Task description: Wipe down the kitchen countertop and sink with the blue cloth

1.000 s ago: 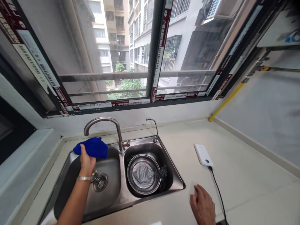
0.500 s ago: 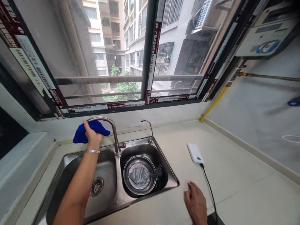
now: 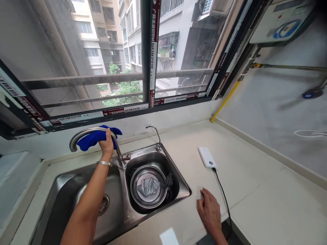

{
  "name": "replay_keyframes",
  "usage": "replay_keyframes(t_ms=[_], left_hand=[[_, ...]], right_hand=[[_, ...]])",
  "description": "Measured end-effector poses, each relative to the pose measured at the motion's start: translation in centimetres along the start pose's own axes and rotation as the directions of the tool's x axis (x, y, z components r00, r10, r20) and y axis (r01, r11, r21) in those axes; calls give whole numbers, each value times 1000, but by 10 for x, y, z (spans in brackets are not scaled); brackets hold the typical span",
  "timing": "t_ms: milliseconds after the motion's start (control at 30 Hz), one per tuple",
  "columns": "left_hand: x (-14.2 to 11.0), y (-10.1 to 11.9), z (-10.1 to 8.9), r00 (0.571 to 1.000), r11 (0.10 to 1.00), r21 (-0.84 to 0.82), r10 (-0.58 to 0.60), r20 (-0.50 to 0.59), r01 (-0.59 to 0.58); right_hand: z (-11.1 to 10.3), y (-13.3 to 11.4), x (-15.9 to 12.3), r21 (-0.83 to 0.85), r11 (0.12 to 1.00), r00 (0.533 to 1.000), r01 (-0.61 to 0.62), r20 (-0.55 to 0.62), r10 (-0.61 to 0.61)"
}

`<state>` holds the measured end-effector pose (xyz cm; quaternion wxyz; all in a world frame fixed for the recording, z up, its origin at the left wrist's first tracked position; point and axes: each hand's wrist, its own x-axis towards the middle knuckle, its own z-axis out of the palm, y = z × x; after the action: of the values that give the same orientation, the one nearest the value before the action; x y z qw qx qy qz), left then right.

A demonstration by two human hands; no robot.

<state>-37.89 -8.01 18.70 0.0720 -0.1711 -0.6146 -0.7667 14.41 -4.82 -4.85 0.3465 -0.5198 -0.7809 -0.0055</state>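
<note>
My left hand (image 3: pixel 106 144) is up at the curved metal faucet (image 3: pixel 88 130), its thumb on the near side of the neck. It is closed on a blue cloth (image 3: pixel 92 139), which lies behind the faucet's arch; most of the fingers are hidden. The faucet stands at the back of a double-basin steel sink (image 3: pixel 124 190). My right hand (image 3: pixel 209 210) rests at the counter's front edge, right of the sink, fingers curled together with nothing visible in them.
In the right basin sits a round metal pan (image 3: pixel 134 197) with a crumpled grey piece (image 3: pixel 148 186) inside. A small thin spout (image 3: pixel 157 134) stands behind that basin. A white power bank (image 3: pixel 206 157) with a black cable (image 3: pixel 224 190) lies on the counter (image 3: pixel 258 170). A window runs behind.
My left hand has moved right along the faucet's arch toward its upright part, with the blue cloth. The faucet's spout end now shows. The view has shifted slightly; my right hand stays at the counter.
</note>
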Motion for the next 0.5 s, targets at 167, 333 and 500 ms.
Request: replay_keyframes(t_ms=[167,333,500], left_hand=[[-11,-33,-7,992,980,195,13,129,-38],[-32,-66,-28,971,930,367,-80,224,-8],[-48,-93,-49,934,859,506,-235,267,72]], right_hand=[[-3,-2,1,-21,1000,999,-21,34,22],[-3,-2,0,-14,1000,999,-11,30,11],[-3,-3,1,-27,999,999,-20,30,21]])
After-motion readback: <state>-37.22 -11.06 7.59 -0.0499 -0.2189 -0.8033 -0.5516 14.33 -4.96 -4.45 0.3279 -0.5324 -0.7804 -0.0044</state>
